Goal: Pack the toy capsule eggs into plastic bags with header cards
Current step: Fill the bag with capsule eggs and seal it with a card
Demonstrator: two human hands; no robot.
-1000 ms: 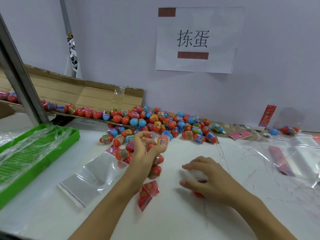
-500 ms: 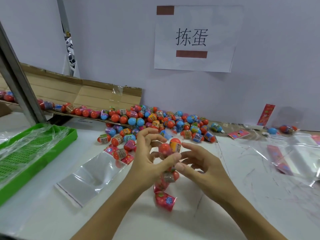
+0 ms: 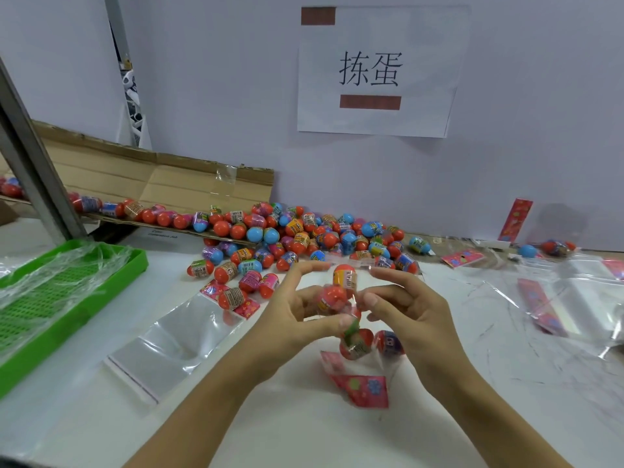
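Seen from the head: a clear bag with toy eggs inside is held up above the white counter. Its top is pinched by the curled fingers of the left hand and the right hand. A red header card hangs at its bottom. A big pile of eggs is spread behind, by the wall.

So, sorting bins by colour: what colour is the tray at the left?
Bright green tray, with clear plastic film in it; head view.
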